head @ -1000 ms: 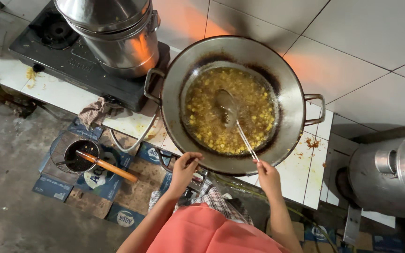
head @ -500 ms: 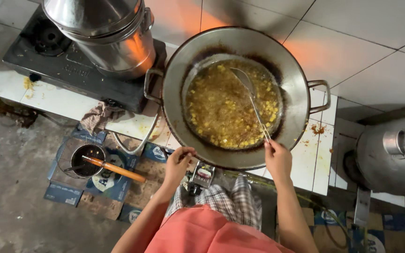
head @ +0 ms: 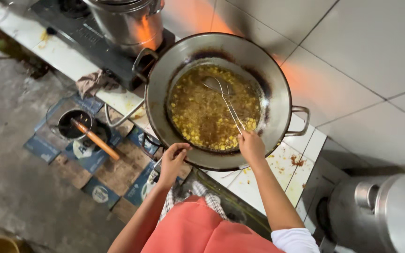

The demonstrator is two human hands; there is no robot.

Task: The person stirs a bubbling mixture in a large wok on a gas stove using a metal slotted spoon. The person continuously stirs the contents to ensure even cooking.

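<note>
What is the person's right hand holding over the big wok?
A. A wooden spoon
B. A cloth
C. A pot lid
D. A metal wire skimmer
D: the right hand grips the thin wire handle of a metal skimmer whose head rests in the oily yellow food in the wok, while the left hand rests at the wok's near rim.

White tiled counter (head: 301,164) carries wok (head: 165,79); black stove (head: 78,35) with steel pot (head: 123,21) beside wok; rag (head: 94,82) nearby.
</note>
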